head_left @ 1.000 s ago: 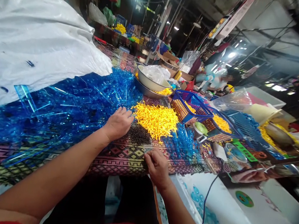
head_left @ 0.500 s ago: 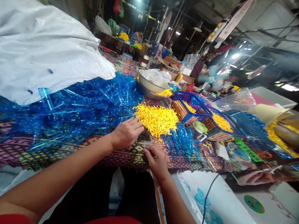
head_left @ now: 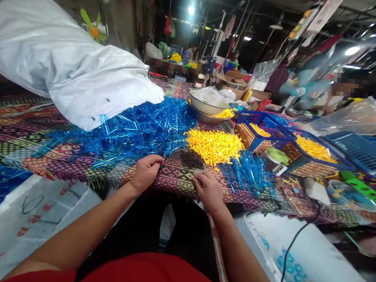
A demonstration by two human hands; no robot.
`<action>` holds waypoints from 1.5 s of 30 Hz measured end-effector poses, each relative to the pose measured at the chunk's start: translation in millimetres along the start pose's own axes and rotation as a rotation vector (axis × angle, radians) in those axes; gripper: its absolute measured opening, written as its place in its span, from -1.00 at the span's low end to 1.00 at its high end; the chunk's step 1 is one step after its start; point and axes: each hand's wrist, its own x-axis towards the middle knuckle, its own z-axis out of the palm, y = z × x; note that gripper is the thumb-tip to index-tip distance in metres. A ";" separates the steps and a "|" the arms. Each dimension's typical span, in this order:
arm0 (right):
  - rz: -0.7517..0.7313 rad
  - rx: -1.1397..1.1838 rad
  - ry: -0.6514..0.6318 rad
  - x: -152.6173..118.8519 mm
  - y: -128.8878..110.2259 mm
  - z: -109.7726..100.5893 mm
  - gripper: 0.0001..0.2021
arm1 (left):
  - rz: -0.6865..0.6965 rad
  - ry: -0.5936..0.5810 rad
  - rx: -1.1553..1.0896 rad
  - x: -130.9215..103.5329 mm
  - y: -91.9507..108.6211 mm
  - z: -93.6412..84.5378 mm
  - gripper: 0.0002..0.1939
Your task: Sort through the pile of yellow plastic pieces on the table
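My left hand (head_left: 146, 172) is closed in a pinch near the table's front edge, beside the pile of clear blue plastic pieces (head_left: 150, 123). What its fingers hold, if anything, is too small to make out. To its right, my right hand (head_left: 208, 188) is curled with thumb and fingertips together, its contents also hidden. Between and just beyond the hands lies a small heap of dark beads (head_left: 191, 159). A heap of yellow pieces (head_left: 215, 146) borders the beads, and more blue pieces (head_left: 252, 172) lie to its right.
A white sack (head_left: 82, 72) rests on the left of the patterned cloth (head_left: 12, 140). Stacked bowls (head_left: 208, 103), a blue basket (head_left: 262, 131) and a green strip (head_left: 368, 192) are beyond and right. Foam boxes (head_left: 315, 255) flank my legs. A person sits at the far right.
My left hand has drawn back from the yellow heap toward the table's front edge, its fingers now pinched. My right hand remains near the edge. The view has turned left.
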 end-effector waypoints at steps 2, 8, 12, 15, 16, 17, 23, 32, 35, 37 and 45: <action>0.005 -0.014 -0.001 -0.2 -0.4 0.0 -0.80 | 0.080 -0.032 0.042 -1.9 0.3 1.6 -0.79; 0.026 -0.056 0.013 -0.2 -4.5 -0.5 -0.82 | 0.305 -0.099 0.199 -3.4 3.3 2.6 -0.75; 0.059 -0.023 0.008 1.9 -5.5 -1.3 -0.84 | 0.467 -0.244 0.490 10.3 13.7 3.3 -0.74; 0.087 0.076 -0.011 4.0 -2.9 -1.6 -0.84 | 0.470 -0.244 0.676 16.7 22.7 0.9 -0.74; 0.092 0.114 -0.017 4.5 -1.6 -1.3 -0.83 | 0.466 -0.230 0.693 15.7 24.5 -1.3 -0.73; 0.095 0.142 -0.023 4.8 -0.4 -0.9 -0.82 | 0.476 -0.219 0.690 12.9 25.3 -4.4 -0.72; 0.073 0.085 -0.029 4.7 4.1 6.5 -0.76 | 0.632 -0.108 0.560 -22.4 11.2 -48.1 -0.71; 0.065 0.028 -0.029 3.4 3.1 10.6 -0.74 | 0.352 0.273 0.700 -41.8 -47.0 -159.2 -0.69; 0.074 0.010 -0.039 3.6 2.2 11.1 -0.75 | 0.333 0.235 0.760 -42.9 -51.3 -169.6 -0.75; 0.083 0.006 -0.044 3.8 1.3 11.3 -0.75 | 0.348 0.164 0.803 -40.9 -47.4 -166.5 -0.78; 0.112 -0.003 -0.043 3.2 -1.6 12.3 -0.75 | 0.246 -0.089 0.972 -19.3 -30.3 -141.7 -0.80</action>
